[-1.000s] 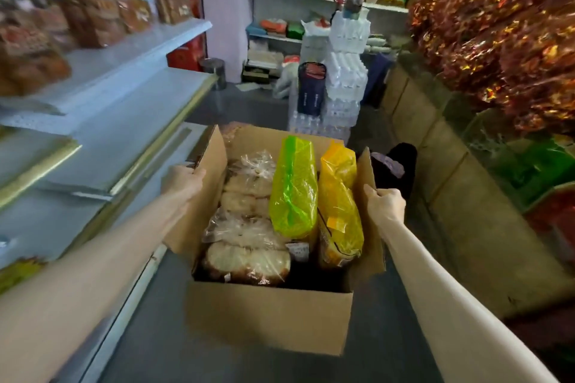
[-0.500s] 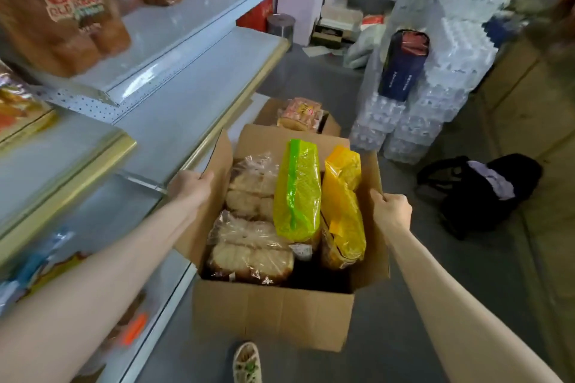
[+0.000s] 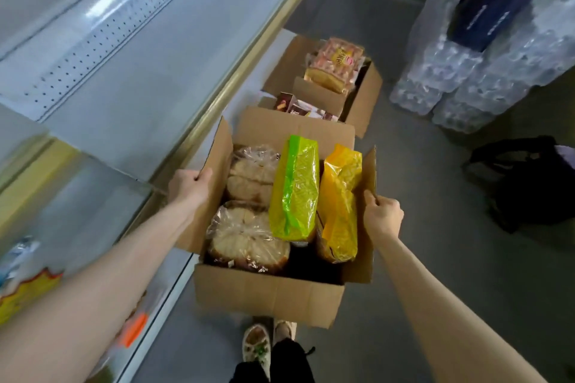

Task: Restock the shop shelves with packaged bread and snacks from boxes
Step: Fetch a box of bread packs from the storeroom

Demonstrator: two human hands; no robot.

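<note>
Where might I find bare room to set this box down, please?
Bare grey floor lies right of the carried box, before the black bag. The white shelf at left is bare too. Ahead is crowded: a second box, bottled-water packs.

On your left ran white metal shelves (image 3: 133, 96) with a perforated panel and pale gold edge, light glaring off them. The floor (image 3: 420, 258) was smooth grey; shrink-wrapped bottle packs (image 3: 485, 81) stood stacked ahead on your right, a black bag (image 3: 529, 186) nearby.

Two cardboard boxes (image 3: 267, 295) (image 3: 364, 93), two clear-wrapped loaves (image 3: 247, 239) (image 3: 252, 169), one green bag (image 3: 295, 190), one yellow bag (image 3: 339, 205), one black bag (image 3: 529, 183).
</note>
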